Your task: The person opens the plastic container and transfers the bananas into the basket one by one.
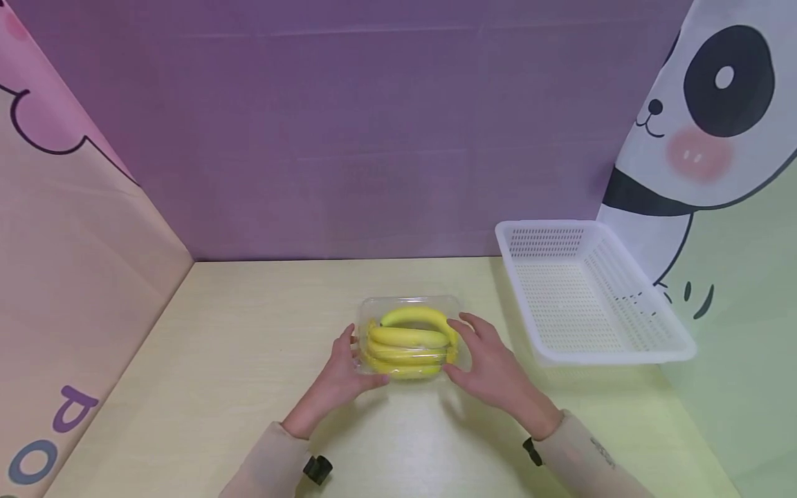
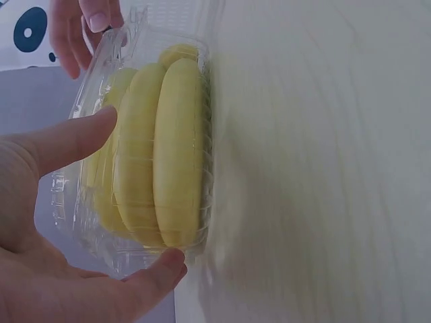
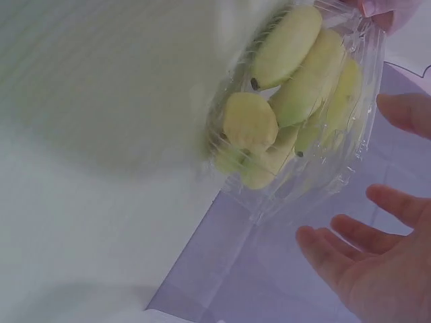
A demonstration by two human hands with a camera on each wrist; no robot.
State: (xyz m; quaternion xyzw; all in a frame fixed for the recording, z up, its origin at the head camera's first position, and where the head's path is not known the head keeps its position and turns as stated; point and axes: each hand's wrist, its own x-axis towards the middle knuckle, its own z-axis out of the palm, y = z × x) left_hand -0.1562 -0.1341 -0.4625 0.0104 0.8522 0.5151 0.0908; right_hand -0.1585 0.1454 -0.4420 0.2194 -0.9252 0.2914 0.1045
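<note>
A clear plastic clamshell box (image 1: 366, 308) sits on the table with several yellow bananas (image 1: 407, 337) inside. My left hand (image 1: 351, 366) is at the box's left end. In the left wrist view its thumb (image 2: 87, 138) stretches across the near face of the box, and a fingertip (image 2: 172, 259) is right at the end wall. On the opposite side, my right hand (image 1: 495, 370) has its fingers spread around the right end. The right wrist view shows its fingers (image 3: 323, 256) loosely extended, apart from the plastic, with nothing between them.
A white perforated basket (image 1: 594, 356) stands on the table at the right, beyond my right hand. Purple fabric (image 1: 373, 138) hangs behind the table. Printed cloth panels (image 1: 735, 277) border both sides.
</note>
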